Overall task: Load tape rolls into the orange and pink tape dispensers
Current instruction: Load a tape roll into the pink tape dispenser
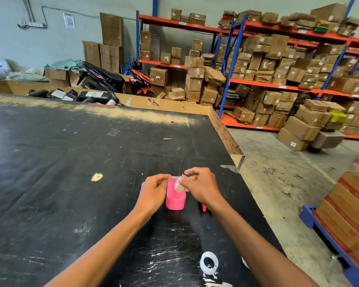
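Observation:
The pink tape dispenser (175, 198) stands on the black table (71, 162), between my hands. My left hand (153, 189) grips its left side near the top. My right hand (201, 187) pinches a small clear tape roll (178, 184) just over the dispenser's open top. A sliver of the orange dispenser (204, 207) shows under my right wrist; the rest is hidden. A white tape roll (209, 263) lies near the table's front edge, with another white piece (245, 262) partly hidden behind my right forearm.
The table's right edge runs diagonally, with its corner (238, 160) close to my right hand. Beyond it lie concrete floor, a blue pallet (319, 222) of boxes, and shelves (278, 85) packed with cartons. Black parcels (75, 95) sit at the table's far edge.

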The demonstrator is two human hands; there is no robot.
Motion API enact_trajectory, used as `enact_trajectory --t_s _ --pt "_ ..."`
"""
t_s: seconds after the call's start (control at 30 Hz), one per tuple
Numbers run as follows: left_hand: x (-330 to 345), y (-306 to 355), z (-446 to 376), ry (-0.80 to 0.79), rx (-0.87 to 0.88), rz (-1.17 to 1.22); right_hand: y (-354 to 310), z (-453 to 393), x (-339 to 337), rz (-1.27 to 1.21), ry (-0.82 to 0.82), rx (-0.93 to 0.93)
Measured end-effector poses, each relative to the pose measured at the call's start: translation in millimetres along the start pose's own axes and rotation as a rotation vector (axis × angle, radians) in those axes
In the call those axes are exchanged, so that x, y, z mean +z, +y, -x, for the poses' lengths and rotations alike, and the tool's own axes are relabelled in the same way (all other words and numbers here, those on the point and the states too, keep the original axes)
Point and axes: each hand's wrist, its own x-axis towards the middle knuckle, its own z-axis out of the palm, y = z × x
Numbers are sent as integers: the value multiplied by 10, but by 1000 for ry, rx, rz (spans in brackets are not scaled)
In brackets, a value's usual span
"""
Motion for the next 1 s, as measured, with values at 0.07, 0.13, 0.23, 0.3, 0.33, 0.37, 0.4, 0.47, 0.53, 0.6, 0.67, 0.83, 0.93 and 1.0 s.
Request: enact_trajectory --t_s 0.07,0.13,0.23,0.3,0.33,0.37,0.4,0.47,0.53,0.6,0.67,0.83,0.93,1.0 --pt "19 -106 -50 -35 -4 -83 27 -103 33 27 -26 34" --pt "42 -228 -84 -49 -16 -130 -4 -132 55 60 -75 48" --pt "70 -332 -71 -29 5 -148 22 -181 108 91 -155 53" --pt "79 -358 -46 -26 24 -130 51 -224 132 109 -179 57" --pt "85 -365 -33 -26 30 -128 58 -242 138 127 -193 61" --pt "88 -370 -23 -27 37 -126 62 -263 140 152 -216 64" --pt "96 -377 -22 -26 42 -124 72 -289 151 173 -244 71" --pt "108 -400 -19 -21 66 -134 88 -329 155 170 -288 70" --pt "101 -426 -7 -18 86 -161 106 -374 152 169 -316 59" --pt "96 -457 -13 -24 94 -168 119 -418 145 178 -349 46" --pt "98 -466 -26 -26 100 -172 105 -448 136 198 -373 42" --pt "101 -491 -23 -36 109 -167 87 -409 62 208 -402 -5" --pt "100 -510 -38 -30 114 -168 89 -358 28 170 -370 -82" --pt "101 -515 -42 -24 108 -167 119 -368 44 144 -346 -117"
